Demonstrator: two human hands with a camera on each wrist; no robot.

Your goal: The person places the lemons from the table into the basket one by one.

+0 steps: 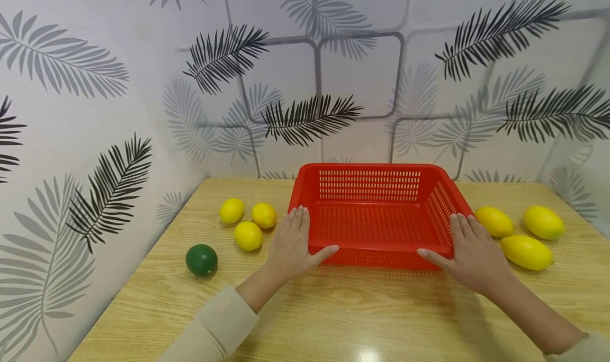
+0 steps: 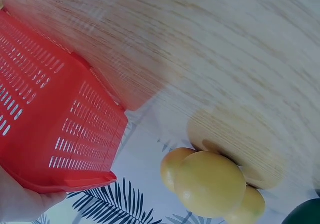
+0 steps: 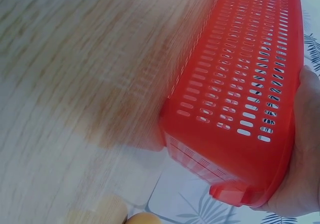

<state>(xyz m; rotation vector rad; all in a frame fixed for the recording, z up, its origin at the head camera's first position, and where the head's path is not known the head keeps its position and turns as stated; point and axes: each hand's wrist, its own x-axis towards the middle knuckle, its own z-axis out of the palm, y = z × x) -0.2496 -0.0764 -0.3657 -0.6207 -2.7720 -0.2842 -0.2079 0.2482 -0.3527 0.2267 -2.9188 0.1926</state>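
A red plastic basket (image 1: pixel 371 253) with slotted walls stands on the wooden table, its inside bare in the head view. At its front left corner, my left hand (image 1: pixel 293 245) rests on the rim, fingers straight along the side and thumb over the front edge. My right hand (image 1: pixel 476 253) touches the front right corner in the same way, fingers extended and thumb on the front rim. Both wrist views show the basket's slotted outer walls (image 2: pixel 85 134) (image 3: pixel 235 84), with only part of each hand visible beside the rim.
Left of the basket lie three lemons (image 1: pixel 248 236) close together, and a dark green round fruit (image 1: pixel 202 260) nearer me. Three longer yellow fruits (image 1: pixel 526 252) lie at the right, one close by my right hand. A leaf-patterned wall (image 1: pixel 357 76) rises behind the table (image 1: pixel 343 319).
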